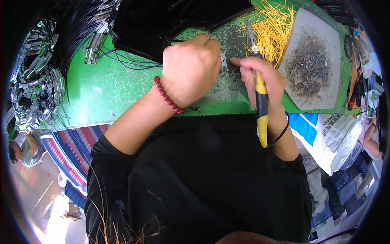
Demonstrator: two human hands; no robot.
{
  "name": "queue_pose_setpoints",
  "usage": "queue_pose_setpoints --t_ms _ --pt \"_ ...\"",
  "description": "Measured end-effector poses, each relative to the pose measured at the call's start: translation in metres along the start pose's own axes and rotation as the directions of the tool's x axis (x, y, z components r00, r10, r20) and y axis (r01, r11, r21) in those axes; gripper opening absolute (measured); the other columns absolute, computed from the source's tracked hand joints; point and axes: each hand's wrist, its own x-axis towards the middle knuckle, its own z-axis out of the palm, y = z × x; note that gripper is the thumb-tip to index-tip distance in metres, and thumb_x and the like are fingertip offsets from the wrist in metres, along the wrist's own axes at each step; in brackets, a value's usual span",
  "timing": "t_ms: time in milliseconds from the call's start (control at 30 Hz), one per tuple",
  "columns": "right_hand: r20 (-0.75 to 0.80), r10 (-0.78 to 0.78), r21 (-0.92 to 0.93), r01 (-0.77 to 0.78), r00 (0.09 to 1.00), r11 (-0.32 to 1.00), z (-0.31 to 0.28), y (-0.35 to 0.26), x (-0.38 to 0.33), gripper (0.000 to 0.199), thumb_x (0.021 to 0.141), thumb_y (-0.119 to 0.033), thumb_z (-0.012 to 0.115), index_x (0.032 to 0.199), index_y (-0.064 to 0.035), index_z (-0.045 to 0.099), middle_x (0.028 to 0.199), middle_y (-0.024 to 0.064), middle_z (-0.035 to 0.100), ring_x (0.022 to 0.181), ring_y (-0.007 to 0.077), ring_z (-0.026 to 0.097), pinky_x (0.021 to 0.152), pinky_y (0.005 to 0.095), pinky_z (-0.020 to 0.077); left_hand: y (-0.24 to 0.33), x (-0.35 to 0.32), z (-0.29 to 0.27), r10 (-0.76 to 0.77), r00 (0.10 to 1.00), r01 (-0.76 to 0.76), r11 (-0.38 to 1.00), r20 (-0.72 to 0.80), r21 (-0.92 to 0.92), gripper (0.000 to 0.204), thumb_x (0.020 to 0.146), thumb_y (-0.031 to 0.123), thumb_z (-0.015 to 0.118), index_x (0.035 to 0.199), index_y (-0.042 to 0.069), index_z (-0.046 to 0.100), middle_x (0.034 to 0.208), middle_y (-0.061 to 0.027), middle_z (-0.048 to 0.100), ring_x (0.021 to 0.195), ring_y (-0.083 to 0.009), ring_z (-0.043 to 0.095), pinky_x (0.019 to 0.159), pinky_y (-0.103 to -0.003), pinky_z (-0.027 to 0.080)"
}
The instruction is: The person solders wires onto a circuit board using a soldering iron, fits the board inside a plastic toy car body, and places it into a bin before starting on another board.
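- We see our right hand (262, 79) closed around a soldering iron (260, 91) with a yellow and black handle. The grip is like on a pen, and the metal tip points away from us, toward the pile of thin yellow wire pieces (274, 28).
- Our left hand (191, 69) is curled into a loose fist and rests on the green counter (105, 87). Its fingers are folded under, so we cannot tell whether they pinch something.
- Between the two hands, just beside the right fingertips, lies a small pale part (224, 59) on the worn patch of the counter. It is too small to tell what it is.
- We judge the iron to be light and stiff. The rubber-like handle should not slip. It is best held in the middle of the handle, well back from the metal front, which may be hot.
- The small part looks very light and easy to push away, so it probably needs to be held at its edges with the fingertips.
- The yellow wire pieces seem thin and bendable; one would be picked near its end.
- At the right stands a pale square tray (331, 91) with grey metal scraps. At the far left there is a heap of small metal connectors (36, 81) with black cables.
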Motion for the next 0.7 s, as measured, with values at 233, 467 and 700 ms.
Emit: queue_pose_setpoints --t_ms 233,467,700 --pt "0.166 -0.209 -0.066 0.222 0.964 0.973 0.003 0.009 0.009 0.025 0.070 0.000 0.070 0.092 -0.0082 0.063 0.061 0.0035 0.055 0.050 0.0186 0.055 0.044 0.0281 0.0398 -0.002 -0.003 0.002 -0.021 1.000 0.021 1.000 -0.004 -0.020 0.009 0.074 0.008 0.067 0.070 0.006 0.060 0.070 -0.0066 0.059 0.058 -0.0269 0.061 0.051 -0.034 0.049" --pt "0.147 -0.186 -0.222 0.216 0.971 0.951 0.008 0.010 0.007 0.025 0.071 -0.002 0.073 0.093 -0.0101 0.064 0.060 0.0031 0.055 0.049 0.0182 0.054 0.044 0.0286 0.0395 -0.003 -0.004 0.000 -0.015 1.000 0.015 1.000 -0.018 -0.027 0.009 0.075 0.009 0.068 0.070 0.005 0.061 0.071 -0.0065 0.060 0.059 -0.0270 0.061 0.052 -0.034 0.050" --pt "0.077 -0.150 -0.155 0.161 0.986 0.975 0.005 0.009 0.007 0.025 0.073 -0.002 0.074 0.095 -0.0106 0.065 0.071 0.0060 0.064 0.055 0.0201 0.059 0.049 0.0280 0.0458 -0.002 -0.001 -0.003 -0.021 0.999 0.021 1.000 0.047 0.000 0.009 0.076 0.012 0.068 0.071 0.007 0.063 0.072 -0.0062 0.061 0.059 -0.0267 0.062 0.052 -0.035 0.050"
